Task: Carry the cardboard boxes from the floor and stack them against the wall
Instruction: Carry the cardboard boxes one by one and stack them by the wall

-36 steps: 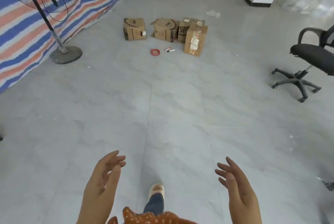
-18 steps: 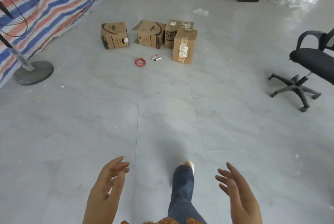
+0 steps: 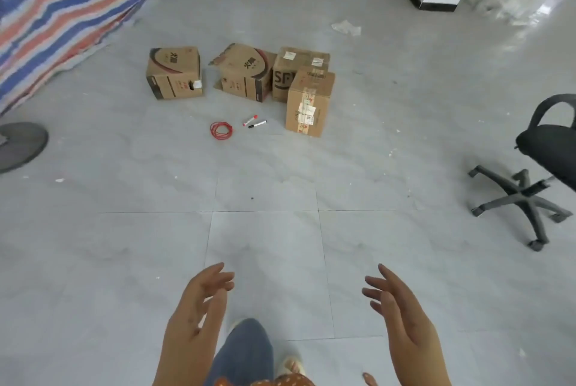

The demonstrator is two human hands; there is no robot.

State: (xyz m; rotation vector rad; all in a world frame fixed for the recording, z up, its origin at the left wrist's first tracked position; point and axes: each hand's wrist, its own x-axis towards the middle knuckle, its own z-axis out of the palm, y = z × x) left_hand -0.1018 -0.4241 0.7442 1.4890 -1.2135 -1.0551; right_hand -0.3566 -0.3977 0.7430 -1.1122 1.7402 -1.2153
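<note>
Looking barely started tbh: four brown cardboard boxes (image 3: 241,80) all sitting on grey tiled floor (image 3: 265,229), left hand (image 3: 194,320) and right hand (image 3: 402,317) spread wide, holding nothing.

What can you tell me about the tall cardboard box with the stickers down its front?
The tall cardboard box is brown, taped shut, with a strip of white and red labels down its front face. It stands upright on the grey tiled floor, nearest of the four boxes, its back against the box printed SF. No hand touches it.
</note>
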